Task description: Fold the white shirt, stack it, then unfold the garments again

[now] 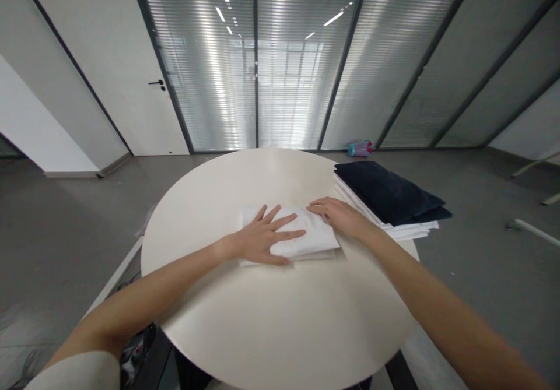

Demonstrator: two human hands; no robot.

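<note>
A folded white cloth (312,235) lies in the middle of a round cream table (262,320). My left hand (262,239) lies flat on it with the fingers spread apart, pressing its left half. My right hand (339,215) rests on the cloth's upper right corner, fingers stretched out and close together, palm down. Neither hand grips anything.
A stack of folded cloths, dark navy on top (387,192) and white beneath (411,231), sits at the table's right edge. A pink and blue object (361,148) lies on the grey floor by the glass wall. A white door (131,75) stands at the left.
</note>
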